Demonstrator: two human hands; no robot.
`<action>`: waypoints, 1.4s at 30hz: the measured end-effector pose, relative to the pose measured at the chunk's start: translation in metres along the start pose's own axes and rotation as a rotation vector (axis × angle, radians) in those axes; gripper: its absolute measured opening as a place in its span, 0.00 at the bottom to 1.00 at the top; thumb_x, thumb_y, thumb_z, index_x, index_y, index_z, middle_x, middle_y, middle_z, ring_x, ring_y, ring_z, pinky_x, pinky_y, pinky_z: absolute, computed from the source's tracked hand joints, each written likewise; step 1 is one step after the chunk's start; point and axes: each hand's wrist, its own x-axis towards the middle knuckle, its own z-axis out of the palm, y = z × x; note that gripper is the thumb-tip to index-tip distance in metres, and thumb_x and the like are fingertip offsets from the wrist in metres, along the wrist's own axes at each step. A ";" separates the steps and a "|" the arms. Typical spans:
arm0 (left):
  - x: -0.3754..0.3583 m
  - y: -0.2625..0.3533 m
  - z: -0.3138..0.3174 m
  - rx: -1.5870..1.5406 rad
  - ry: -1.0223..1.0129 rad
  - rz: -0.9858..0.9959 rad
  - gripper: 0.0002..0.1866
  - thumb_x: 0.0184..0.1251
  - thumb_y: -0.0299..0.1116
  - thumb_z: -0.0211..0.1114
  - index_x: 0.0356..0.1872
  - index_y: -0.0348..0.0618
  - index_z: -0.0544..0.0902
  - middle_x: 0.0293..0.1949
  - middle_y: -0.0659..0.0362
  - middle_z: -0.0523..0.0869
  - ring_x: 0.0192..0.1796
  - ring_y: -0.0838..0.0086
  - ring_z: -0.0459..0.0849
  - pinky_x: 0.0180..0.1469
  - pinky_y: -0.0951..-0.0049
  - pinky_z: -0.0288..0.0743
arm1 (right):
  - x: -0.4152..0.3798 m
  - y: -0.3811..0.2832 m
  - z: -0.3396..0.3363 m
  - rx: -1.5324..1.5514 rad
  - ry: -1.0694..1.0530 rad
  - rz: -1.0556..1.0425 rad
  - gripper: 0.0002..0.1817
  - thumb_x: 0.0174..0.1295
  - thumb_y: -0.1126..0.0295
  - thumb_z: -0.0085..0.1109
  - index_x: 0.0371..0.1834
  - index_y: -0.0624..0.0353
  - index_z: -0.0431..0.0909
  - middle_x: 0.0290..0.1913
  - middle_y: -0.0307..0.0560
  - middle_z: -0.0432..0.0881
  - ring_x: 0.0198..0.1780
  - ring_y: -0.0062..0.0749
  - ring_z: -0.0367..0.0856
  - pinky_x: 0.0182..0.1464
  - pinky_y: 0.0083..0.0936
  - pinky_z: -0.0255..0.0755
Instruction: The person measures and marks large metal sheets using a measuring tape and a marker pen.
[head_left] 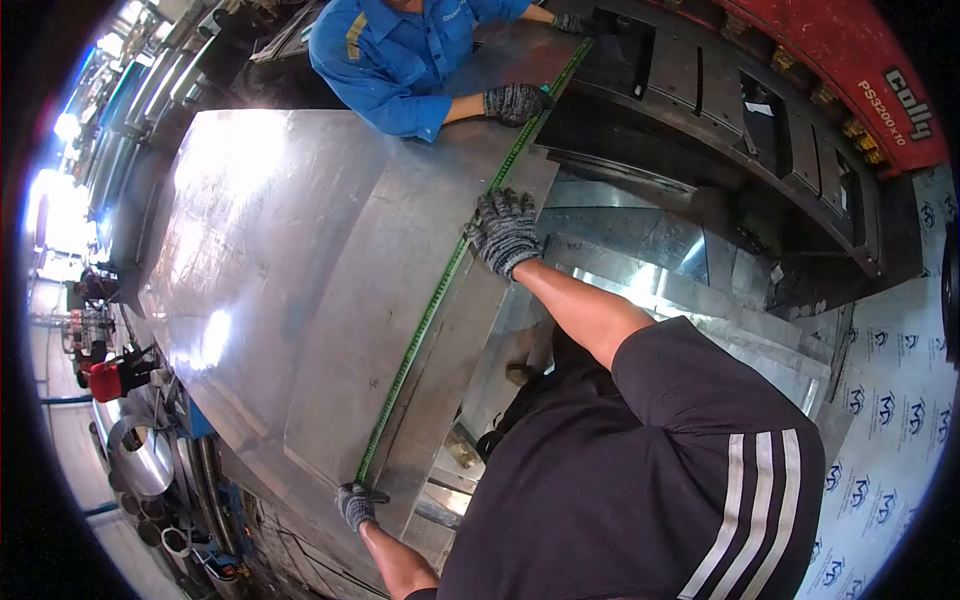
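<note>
A green measuring tape stretches across a large grey metal sheet. At the lower end of the tape, my left hand, in a grey knit glove, is closed on it at the sheet's edge. My right hand, gloved the same way, lies flat over the tape farther up, its fingers somewhat apart. Beyond it, a co-worker in a blue shirt has one gloved hand on the tape; that person's other gloved hand rests near the machine's edge.
A red and dark machine stands at the upper right, with slots in its bed. Metal pieces lie below it. Printed film covers a surface at the right. A metal ring and machinery are at the left.
</note>
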 end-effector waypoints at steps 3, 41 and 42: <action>0.003 0.001 -0.001 -0.012 -0.016 -0.006 0.15 0.64 0.40 0.61 0.45 0.42 0.86 0.43 0.41 0.86 0.50 0.46 0.83 0.55 0.51 0.75 | 0.001 0.003 0.007 0.010 0.030 -0.011 0.35 0.68 0.43 0.48 0.71 0.54 0.70 0.75 0.56 0.65 0.78 0.53 0.57 0.79 0.58 0.36; 0.000 0.011 -0.013 0.034 -0.073 -0.026 0.17 0.67 0.42 0.56 0.48 0.46 0.85 0.48 0.40 0.84 0.56 0.44 0.81 0.59 0.51 0.74 | -0.089 -0.050 0.007 0.207 -0.216 -0.407 0.31 0.67 0.49 0.53 0.69 0.54 0.73 0.73 0.55 0.70 0.67 0.48 0.75 0.68 0.41 0.67; 0.000 0.010 -0.012 0.030 -0.072 -0.019 0.17 0.67 0.42 0.57 0.47 0.46 0.85 0.47 0.40 0.84 0.55 0.44 0.81 0.59 0.51 0.74 | -0.089 -0.050 0.004 0.238 -0.196 -0.408 0.29 0.67 0.50 0.54 0.66 0.56 0.75 0.71 0.55 0.72 0.69 0.47 0.73 0.69 0.41 0.66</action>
